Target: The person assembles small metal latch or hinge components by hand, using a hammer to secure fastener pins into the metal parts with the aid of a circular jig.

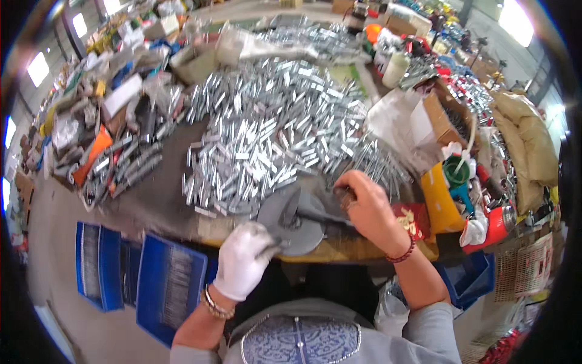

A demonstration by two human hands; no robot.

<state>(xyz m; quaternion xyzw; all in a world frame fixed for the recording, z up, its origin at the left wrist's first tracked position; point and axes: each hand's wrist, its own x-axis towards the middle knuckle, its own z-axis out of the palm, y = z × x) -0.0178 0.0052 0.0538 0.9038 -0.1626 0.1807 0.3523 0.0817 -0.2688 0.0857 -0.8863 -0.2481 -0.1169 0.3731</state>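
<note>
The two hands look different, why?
The left hand wears a white glove; the right hand is bare. The left wrist has a metal bracelet; the right has a dark red bead bracelet. Both hands work at the round grey metal disc by the pile of shiny metal pieces.

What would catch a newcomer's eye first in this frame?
A big heap of shiny metal pieces covers the middle of the table. In front of it, the white-gloved left hand and bare right hand work at a grey round disc. Blue trays sit lower left.
</note>
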